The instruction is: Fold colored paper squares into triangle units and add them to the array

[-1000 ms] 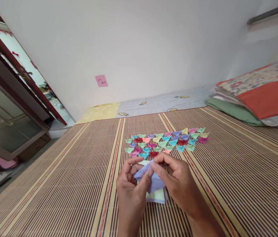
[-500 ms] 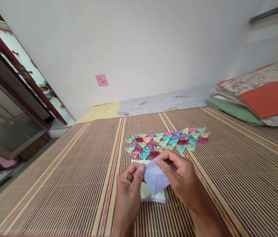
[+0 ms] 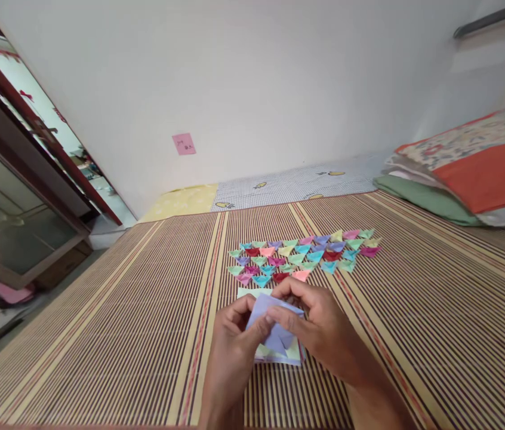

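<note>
Tan-and-brown striped mat (image 3: pixel 122 334) across the lower frame, one white wall (image 3: pixel 252 77) behind, one square pink paper note (image 3: pixel 184 144) on it, upper left of centre; one folded textile pile, orange-and-floral cover (image 3: pixel 480 173) on top, at right edge. Centre: small multicoloured folded-paper boats (image 3: pixel 262 280) in rows, over thirty, too small for exact count. Lower centre: one creased lilac paper sheet (image 3: pixel 259 306), left hand (image 3: pixel 234 340) and right hand (image 3: pixel 319 313) both pinched closed on it, thumbs in front, above one stack of pale-green-topped paper (image 3: pixel 295 353), sheet count can't tell
</note>
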Demonstrator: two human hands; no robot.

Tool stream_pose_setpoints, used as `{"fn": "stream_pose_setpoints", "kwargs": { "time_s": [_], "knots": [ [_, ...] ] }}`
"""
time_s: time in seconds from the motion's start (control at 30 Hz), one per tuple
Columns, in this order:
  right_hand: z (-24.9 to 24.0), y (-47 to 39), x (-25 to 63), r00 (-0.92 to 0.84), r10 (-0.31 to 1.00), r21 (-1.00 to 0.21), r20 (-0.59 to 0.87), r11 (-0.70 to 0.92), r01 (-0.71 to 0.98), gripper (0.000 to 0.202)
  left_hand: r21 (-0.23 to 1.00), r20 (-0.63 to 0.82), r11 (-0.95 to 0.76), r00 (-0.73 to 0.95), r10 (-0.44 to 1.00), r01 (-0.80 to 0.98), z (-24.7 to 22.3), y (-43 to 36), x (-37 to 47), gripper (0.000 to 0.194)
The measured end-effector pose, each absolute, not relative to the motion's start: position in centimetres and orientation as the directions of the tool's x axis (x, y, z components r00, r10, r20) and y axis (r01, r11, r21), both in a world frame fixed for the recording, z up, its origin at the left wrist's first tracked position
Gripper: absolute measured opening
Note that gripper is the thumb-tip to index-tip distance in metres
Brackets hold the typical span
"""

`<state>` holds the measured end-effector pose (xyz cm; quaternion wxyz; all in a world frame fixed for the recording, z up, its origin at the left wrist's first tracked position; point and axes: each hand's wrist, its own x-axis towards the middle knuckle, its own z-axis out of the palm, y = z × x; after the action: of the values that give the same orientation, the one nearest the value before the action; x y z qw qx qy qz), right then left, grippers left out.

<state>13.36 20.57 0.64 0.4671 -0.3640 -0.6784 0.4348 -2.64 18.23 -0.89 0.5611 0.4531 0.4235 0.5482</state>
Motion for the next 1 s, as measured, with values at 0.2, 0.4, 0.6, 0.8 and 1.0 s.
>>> {"fn": "stream_pose_setpoints", "kwargs": {
  "time_s": [0.2, 0.4, 0.6, 0.8, 1.0],
  "knots": [
    [0.7, 20.6, 13.1, -0.312, 0.927, -0.968, 0.209, 0.241, 0.067, 0.031, 0.922, -0.011, -0.005, -0.038, 0.999, -0.388, -1.1, 18.3, -2.4, 0.021],
    [0.0, 20.7, 12.9, -0.291, 0.926, -0.968, 0.241, 0.251, -0.001, 0.032, 0.903, -0.009, -0.005, -0.030, 1.000, -0.429, -0.9, 18.4, -2.1, 0.021],
    [-0.4, 20.8, 13.0, -0.260, 0.931, -0.966, 0.258, 0.254, -0.049, 0.029, 0.894, -0.020, 0.012, -0.013, 1.000, -0.448, -0.7, 18.6, -2.2, 0.024],
    [-0.8, 21.0, 13.3, -0.194, 0.931, -0.950, 0.310, 0.312, -0.018, 0.032, 0.908, -0.011, 0.007, -0.009, 1.000, -0.419, -1.3, 18.4, -2.2, 0.022],
    [-1.2, 21.7, 14.8, -0.174, 0.927, -0.935, 0.332, 0.347, 0.067, 0.035, 0.951, -0.003, 0.005, 0.004, 1.000, -0.310, -1.4, 18.2, -2.3, 0.025]
  ]
}}
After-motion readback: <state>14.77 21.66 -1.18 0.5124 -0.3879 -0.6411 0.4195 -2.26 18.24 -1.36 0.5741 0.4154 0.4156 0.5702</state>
